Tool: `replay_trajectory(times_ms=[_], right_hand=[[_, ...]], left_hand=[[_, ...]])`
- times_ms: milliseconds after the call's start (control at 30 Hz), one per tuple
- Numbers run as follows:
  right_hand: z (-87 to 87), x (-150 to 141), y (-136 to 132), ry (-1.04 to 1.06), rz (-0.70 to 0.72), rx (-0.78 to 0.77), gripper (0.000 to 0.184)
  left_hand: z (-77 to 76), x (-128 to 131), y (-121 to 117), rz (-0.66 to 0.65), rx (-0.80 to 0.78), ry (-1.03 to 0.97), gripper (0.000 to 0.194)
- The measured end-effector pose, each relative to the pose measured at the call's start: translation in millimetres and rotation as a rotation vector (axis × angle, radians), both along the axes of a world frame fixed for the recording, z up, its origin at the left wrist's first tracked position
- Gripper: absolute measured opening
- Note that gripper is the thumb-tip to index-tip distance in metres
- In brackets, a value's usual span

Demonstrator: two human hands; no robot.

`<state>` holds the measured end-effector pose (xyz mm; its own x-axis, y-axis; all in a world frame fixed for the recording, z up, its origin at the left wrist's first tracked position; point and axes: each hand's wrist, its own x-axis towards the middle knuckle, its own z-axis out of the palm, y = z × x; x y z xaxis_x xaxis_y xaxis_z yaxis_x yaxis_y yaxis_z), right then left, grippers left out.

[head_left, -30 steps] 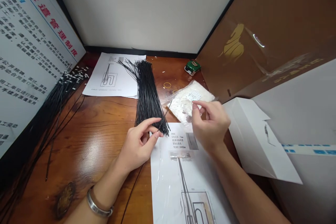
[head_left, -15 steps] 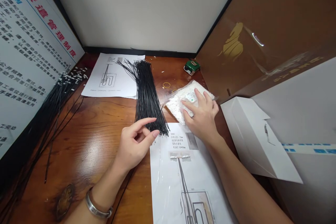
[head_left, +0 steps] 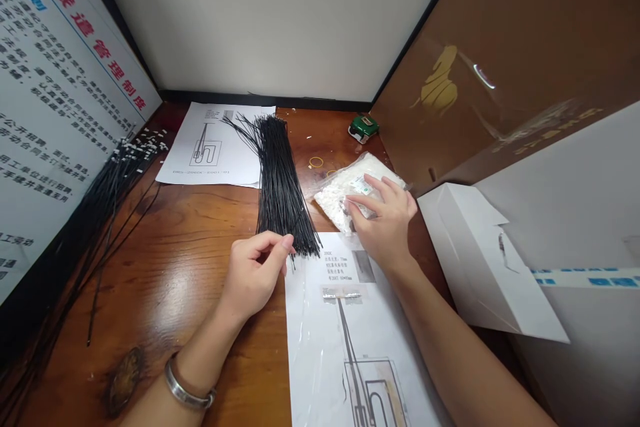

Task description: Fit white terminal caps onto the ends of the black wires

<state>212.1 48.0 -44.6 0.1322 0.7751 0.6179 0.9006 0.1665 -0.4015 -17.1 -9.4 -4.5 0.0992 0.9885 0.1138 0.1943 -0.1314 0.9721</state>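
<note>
- Broadly, the wooden tabletop (head_left: 215,213) carries everything, its far edge running along a pale partition (head_left: 270,27).
- The bundle of black wires (head_left: 280,180) starts near the middle of that far edge and points toward the near edge, its long axis slanting slightly right; its near end reaches the far left corner of a printed sheet (head_left: 315,347). The strands look thin and mostly parallel, some fanning leftward at the far end.
- The clear bag (head_left: 327,200) lies right of the bundle, toward the tabletop's right edge, flattish, labelled and full of white bits too small to make out.
- The right hand (head_left: 384,219) is nearer the bag, curved over its near side; whether thumb and forefinger pinch anything cannot be told.
- The left hand (head_left: 256,273) is nearer the wires, just beside their near end, thumb and forefinger drawn together; whether a strand sits between them is unclear.
</note>
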Motion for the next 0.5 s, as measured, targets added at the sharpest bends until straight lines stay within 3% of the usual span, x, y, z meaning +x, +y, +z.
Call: replay_trajectory(times_ms=[333, 500], right_hand=[[-1.3, 1, 1, 0.006, -0.016, 0.093, 0.014], [11.9, -4, -3, 0.037, -0.048, 0.306, 0.01]], left_hand=[[2.4, 1, 1, -0.011, -0.001, 0.023, 0.031], [1.9, 1, 0, -0.019, -0.03, -0.023, 0.024]])
